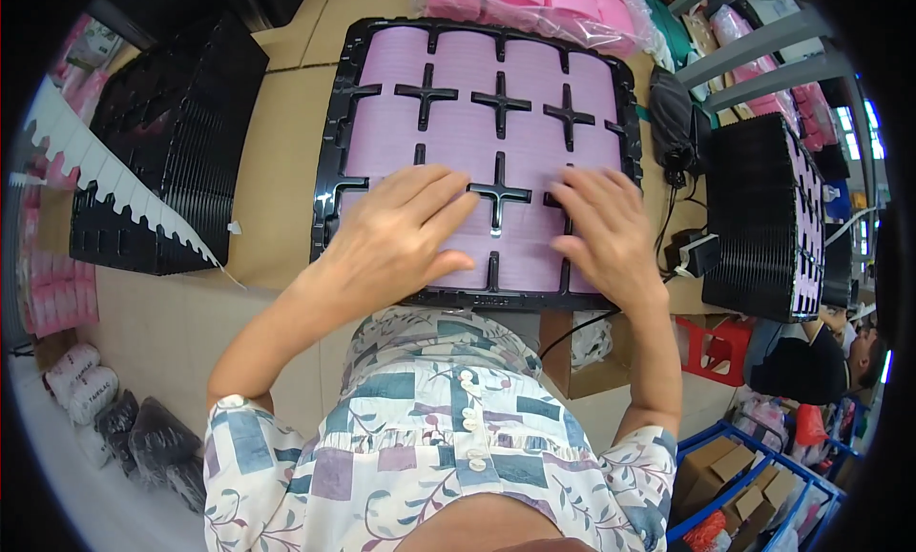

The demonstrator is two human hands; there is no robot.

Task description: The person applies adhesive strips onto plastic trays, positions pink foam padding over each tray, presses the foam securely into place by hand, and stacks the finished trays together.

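Observation:
A black plastic tray with raised cross-shaped dividers lies in front of me, filled with rows of lilac, finely ridged pieces. What these pieces are I cannot make out. My left hand rests over the near left part of the tray, fingers stretched out and thumb apart, with nothing gripped. Over the near right part lies my right hand, its fingers extended across the lilac surface beside a divider. Part of the tray's near rows is hidden beneath both hands.
Stacks of black trays stand at the left and the right. A clear bag of pink pieces lies beyond the tray. Near the right stack are a black adapter and cables. Lower down are a red stool and blue-framed bins.

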